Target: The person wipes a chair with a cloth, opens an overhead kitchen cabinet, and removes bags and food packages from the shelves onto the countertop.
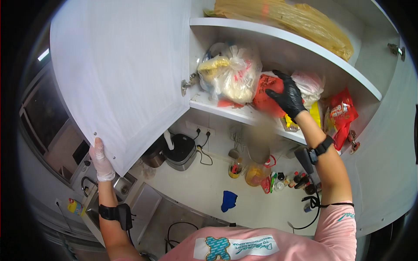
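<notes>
My left hand (pixel 102 161), in a thin translucent glove, grips the lower outer edge of the white cabinet door (pixel 126 82), which stands swung out; some fingers are hidden behind it. My right hand (pixel 288 95), in a black glove, reaches onto the lower cabinet shelf. Its thumb and fingers are spread against a red plastic bag (pixel 264 96) with dark print. Left of that bag sits a knotted clear plastic bag (pixel 237 78) with pale contents. A whitish bag (pixel 308 86) lies behind my right hand, and a red packet (pixel 342 111) leans farther right.
A yellowish plastic bag (pixel 287 21) lies on the upper shelf (pixel 287 37). Below, the counter (pixel 191 178) holds a rice cooker (pixel 180 152), jars, several bottles (pixel 300 179) and a blue cloth (pixel 228 201). A sink (pixel 125 185) is at left. A brownish blur (pixel 260 135) hangs under the shelf.
</notes>
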A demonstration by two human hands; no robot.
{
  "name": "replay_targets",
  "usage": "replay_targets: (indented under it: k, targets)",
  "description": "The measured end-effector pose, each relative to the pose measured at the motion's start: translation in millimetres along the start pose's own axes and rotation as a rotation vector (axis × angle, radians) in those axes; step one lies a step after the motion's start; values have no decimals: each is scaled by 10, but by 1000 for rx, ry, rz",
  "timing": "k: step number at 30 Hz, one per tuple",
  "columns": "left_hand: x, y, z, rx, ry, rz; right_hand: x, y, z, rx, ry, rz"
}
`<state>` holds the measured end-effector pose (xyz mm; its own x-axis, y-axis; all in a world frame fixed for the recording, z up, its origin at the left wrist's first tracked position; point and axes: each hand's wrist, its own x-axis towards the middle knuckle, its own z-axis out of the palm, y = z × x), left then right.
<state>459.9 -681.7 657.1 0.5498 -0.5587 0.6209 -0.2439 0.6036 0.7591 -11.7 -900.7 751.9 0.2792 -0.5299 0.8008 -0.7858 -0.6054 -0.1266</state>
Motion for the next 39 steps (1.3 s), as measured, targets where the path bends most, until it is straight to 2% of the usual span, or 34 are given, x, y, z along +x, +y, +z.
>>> replay_targets:
  k: [2,5,10,13,14,15,17,22,24,26,29,30,32,39]
  targets:
    - [6,-43,-49,44,-51,-15,250,-148,216,-64,-19,1]
    - [-15,-18,-8,5,-11,-28,582,-345,502,-120,-117,-113]
    - [-16,19,24,5,21,2,893,-456,938,-249,-114,-110]
    - [-28,-53,-74,28,37,7,885,-472,1042,-222,-102,-120]
    - [-12,-106,-84,26,36,4,867,-481,1042,-177,10,-163]
    - [9,-122,-77,16,16,15,844,-602,911,-118,95,-191]
    - [15,57,73,-63,-30,56,880,-868,408,-118,273,-461]
    - [20,-18,-24,3,-38,25,1445,-943,-650,-285,495,-631]
    - [17,-14,-17,33,-33,47,1717,-635,-903,-530,343,-457]
    - [6,-17,-26,66,-18,68,1854,-489,-1168,-731,-79,-147]
    - [17,-21,-32,34,-36,53,1962,-373,-1379,-716,-342,-9]
    - [8,-2,-17,45,-29,55,1993,-295,-1389,-713,-344,-14]
    - [0,19,-5,59,-17,56,2062,-163,-1348,-500,-382,-40]
    - [-14,-19,-4,35,-20,41,2140,-314,-1307,-560,-461,-45]
